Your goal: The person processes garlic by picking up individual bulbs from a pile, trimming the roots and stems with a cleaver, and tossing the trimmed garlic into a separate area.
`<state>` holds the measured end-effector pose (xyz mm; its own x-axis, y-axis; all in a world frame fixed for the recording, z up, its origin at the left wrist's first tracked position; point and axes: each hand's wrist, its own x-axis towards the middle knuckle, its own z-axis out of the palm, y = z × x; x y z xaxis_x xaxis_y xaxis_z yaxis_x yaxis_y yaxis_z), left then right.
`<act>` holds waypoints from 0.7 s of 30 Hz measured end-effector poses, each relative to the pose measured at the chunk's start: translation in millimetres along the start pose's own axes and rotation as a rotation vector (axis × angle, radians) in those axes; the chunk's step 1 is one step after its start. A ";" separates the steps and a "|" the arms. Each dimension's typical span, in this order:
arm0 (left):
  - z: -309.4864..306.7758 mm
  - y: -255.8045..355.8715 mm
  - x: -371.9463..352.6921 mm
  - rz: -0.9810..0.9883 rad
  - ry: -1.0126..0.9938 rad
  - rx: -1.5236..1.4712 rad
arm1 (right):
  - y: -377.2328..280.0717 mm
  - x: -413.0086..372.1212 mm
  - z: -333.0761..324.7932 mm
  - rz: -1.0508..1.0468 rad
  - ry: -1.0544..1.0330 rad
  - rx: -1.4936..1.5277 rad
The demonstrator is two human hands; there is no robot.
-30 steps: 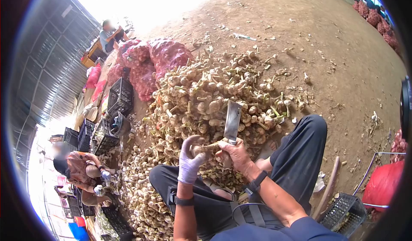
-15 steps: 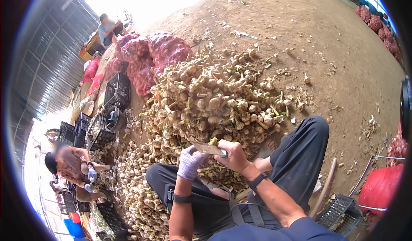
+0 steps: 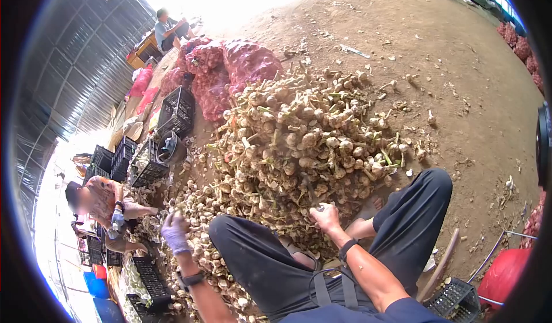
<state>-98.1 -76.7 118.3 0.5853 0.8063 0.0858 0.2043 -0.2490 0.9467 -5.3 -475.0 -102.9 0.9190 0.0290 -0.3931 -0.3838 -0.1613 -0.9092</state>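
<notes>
Drop-off, seemingly: purple-gloved left hand [image 3: 174, 231] curled over pale loose garlic bulbs [image 3: 201, 260], grasp unclear; bare right hand [image 3: 325, 215] fisted; next, reach into tan stalked garlic heap [image 3: 299, 127].

Hard daylight floods in from the top and burns the upper centre to white glare. The garlic heap [image 3: 299, 133] is evenly lit and sharp. Fisheye bending and a dark vignette ring the edges.

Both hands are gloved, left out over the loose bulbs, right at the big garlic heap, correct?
No. The head view shows only the left hand gloved; the right hand is bare. Left is over the loose bulbs, right at the big garlic heap.
</notes>
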 end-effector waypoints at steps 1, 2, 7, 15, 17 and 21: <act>-25.8 7.1 1.4 0.077 0.105 0.401 | 0.7 2.0 1.9 0.036 0.027 0.082; -77.1 -51.3 37.6 0.501 0.196 0.789 | 1.7 4.1 4.0 0.074 0.056 0.164; -58.8 -94.1 49.5 0.173 0.160 0.772 | 0.6 8.4 14.9 0.102 0.079 0.283; 152.2 -182.2 87.8 0.372 -0.356 0.767 | -1.2 5.6 28.6 0.297 0.003 0.406; 189.3 -206.7 103.4 0.322 -0.392 0.766 | 5.2 9.1 29.4 0.346 0.008 0.416; 243.5 -213.6 121.4 0.235 -0.494 0.857 | 7.8 17.0 31.1 0.407 0.046 0.430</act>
<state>120.4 -56.3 -149.1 0.9022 0.4237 -0.0803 0.4223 -0.8302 0.3640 4.6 -445.0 -120.9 0.6894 0.0042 -0.7243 -0.6995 0.2638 -0.6642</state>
